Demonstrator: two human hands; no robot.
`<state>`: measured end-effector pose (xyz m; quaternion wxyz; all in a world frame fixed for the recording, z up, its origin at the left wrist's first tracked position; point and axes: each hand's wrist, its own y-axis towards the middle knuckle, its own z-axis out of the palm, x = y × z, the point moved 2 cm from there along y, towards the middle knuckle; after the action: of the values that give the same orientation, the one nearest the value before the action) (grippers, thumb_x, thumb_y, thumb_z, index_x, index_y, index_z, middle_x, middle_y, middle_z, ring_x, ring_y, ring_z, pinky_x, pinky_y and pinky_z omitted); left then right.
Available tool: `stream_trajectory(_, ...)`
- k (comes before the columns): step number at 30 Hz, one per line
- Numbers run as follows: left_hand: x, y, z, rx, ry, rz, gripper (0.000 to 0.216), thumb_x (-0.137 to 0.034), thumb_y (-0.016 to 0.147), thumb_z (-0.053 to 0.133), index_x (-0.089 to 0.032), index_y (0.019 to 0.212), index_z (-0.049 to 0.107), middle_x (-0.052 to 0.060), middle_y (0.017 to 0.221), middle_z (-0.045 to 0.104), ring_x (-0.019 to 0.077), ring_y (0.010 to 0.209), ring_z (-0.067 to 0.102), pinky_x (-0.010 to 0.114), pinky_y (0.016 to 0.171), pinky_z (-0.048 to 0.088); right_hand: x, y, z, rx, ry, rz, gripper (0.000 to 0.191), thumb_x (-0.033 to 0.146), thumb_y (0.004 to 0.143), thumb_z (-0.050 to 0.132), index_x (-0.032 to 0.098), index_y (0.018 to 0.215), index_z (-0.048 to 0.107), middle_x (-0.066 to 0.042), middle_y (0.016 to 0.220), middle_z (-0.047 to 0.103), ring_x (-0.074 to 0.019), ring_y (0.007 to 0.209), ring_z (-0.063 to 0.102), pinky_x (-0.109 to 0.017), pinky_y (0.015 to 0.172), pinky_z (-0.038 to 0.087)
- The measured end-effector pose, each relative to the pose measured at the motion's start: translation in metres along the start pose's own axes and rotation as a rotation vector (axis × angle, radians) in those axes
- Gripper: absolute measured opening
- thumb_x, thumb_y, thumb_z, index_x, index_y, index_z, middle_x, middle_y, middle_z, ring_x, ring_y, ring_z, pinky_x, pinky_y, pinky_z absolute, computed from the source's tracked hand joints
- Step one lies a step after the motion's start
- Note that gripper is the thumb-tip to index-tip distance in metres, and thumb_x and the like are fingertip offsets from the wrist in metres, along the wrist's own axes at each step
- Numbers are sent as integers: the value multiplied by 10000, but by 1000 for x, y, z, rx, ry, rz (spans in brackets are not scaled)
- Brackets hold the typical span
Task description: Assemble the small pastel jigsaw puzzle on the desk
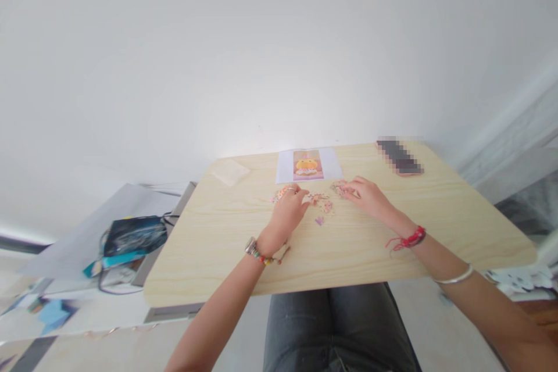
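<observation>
Small jigsaw pieces (pixel 320 200) in pink, orange and cream lie in a loose heap near the middle of the table. Over the left part of the heap is my left hand (pixel 286 213), palm down, with thumb and forefinger apart and some pieces partly hidden beneath it. At the right end, my right hand (pixel 368 196) has its thumb and fingertips closed on a few pieces. A lone purple piece (pixel 319 221) sits nearer to me. Behind the heap lies a white sheet (pixel 285 168) with a printed picture (pixel 307 165) of an orange cartoon figure.
The light wooden table (pixel 209 244) backs onto a white wall. A pale, flat packet (pixel 231 172) rests at its far left, and a blurred dark phone (pixel 399 156) at its far right. Left of the table, a dark bag (pixel 135 235) sits on a lower surface.
</observation>
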<state>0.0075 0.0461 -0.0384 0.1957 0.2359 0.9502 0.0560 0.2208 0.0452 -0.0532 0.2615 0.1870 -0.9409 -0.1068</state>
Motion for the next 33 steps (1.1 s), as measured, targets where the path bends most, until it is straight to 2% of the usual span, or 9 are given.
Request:
stream_trajectory(3,14,-21,0,39,5,-23,230,-161,764,531,-158,991,572,84,987,530,192,885,552,332,780,459,25,-6,9,64,11,-136,161,189,808,493,180,877,638,-52,856,567,-154,807,529,-287,733,425)
stream_trajectory(5,15,-31,4,78,-21,-31,221,-167,763,528,-163,979,576,76,959,535,180,844,559,320,754,466,40,-8,17,142,2,-210,151,179,802,501,178,874,634,-51,850,561,-155,794,526,-289,715,423)
stream_trajectory(11,-6,-38,17,102,-13,-30,179,-215,764,530,-177,932,579,58,908,524,167,803,546,303,727,459,55,-6,33,256,-73,-275,114,185,803,505,161,798,616,-48,826,533,-145,728,522,-264,636,412)
stream_trajectory(17,-13,-33,26,130,8,-52,94,-188,764,504,-167,830,567,67,873,523,177,831,530,304,736,445,52,-5,38,253,-100,-295,100,181,806,500,145,784,590,-63,853,523,-143,689,523,-268,608,418)
stream_trajectory(23,-15,-32,25,125,-11,10,88,-178,765,493,-156,812,564,79,859,527,175,795,529,310,721,448,45,-11,41,230,-78,-301,124,151,820,464,160,777,579,-46,832,528,-135,704,528,-262,637,426)
stream_trajectory(29,-16,-32,26,109,8,60,77,-166,764,489,-154,792,560,78,833,530,171,763,524,317,722,455,47,-15,40,202,-165,-287,139,174,836,429,162,772,552,-45,848,525,-126,632,513,-253,563,411)
stream_trajectory(33,-17,-33,28,94,-9,78,87,-200,759,516,-164,831,551,80,888,528,177,804,524,311,729,462,47,-16,37,163,-208,-284,176,160,853,378,165,765,531,-40,809,518,-123,607,497,-248,542,394)
